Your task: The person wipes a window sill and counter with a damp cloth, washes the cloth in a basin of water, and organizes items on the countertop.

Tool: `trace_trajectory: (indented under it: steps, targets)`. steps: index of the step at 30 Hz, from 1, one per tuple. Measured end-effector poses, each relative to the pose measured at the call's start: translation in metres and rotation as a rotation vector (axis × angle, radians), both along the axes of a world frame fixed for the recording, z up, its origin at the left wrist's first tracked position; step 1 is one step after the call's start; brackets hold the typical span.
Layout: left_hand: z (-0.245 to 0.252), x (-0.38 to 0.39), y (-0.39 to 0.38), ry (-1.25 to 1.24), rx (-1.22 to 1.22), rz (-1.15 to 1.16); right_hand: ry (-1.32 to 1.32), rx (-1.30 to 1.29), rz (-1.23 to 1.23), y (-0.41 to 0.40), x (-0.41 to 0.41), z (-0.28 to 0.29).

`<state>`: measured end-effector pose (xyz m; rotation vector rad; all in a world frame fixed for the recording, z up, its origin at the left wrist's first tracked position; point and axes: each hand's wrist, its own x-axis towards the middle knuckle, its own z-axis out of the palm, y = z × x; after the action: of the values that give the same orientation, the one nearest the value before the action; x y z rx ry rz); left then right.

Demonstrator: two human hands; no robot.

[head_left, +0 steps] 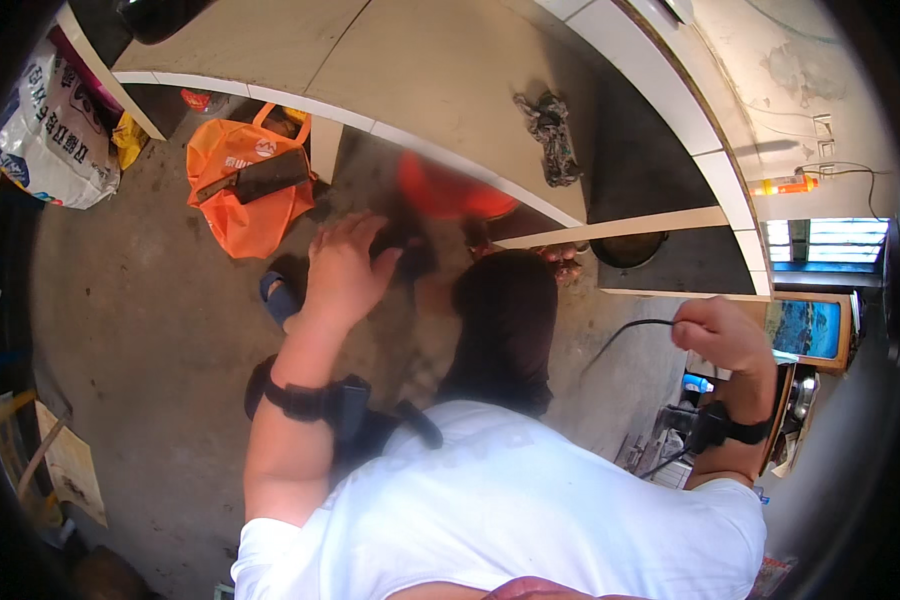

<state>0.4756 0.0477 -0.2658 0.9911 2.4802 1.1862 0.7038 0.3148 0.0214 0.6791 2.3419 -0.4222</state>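
Observation:
My left hand (349, 266) hangs over the concrete floor, palm down, its fingers partly spread and nothing in them. Just beyond it on the floor lies an orange fabric bag (229, 161), with a dark cleaver-like tool (270, 178) resting on top. A red basin (442, 187), blurred, shows beneath the tiled counter (435, 67). Out to the side, my right hand (724, 337) is closed around a thin black cord (634, 324). The cord's free end curves down toward the floor and fades from sight; whatever else the fist may contain is hidden.
A crumpled patterned cloth (559, 142) lies on the counter. Below the counter's right part, a dark round pan (630, 250) is partly visible. A white printed sack (56, 131) stands at far left. Cluttered shelving (787, 420) is beside my right arm. An orange-yellow bottle (784, 184) is by the wall.

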Motion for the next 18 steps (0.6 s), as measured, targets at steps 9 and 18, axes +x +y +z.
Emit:
trace_trajectory:
  steps: [9,18]
  targets:
    - [-0.013,-0.005,0.006,0.04,-0.023,-0.024,0.977,-0.244,-0.133,-0.042,-0.102,0.015]
    - [-0.022,-0.017,0.011,0.014,-0.019,0.064,0.239,0.017,0.306,0.052,-0.154,-0.243]
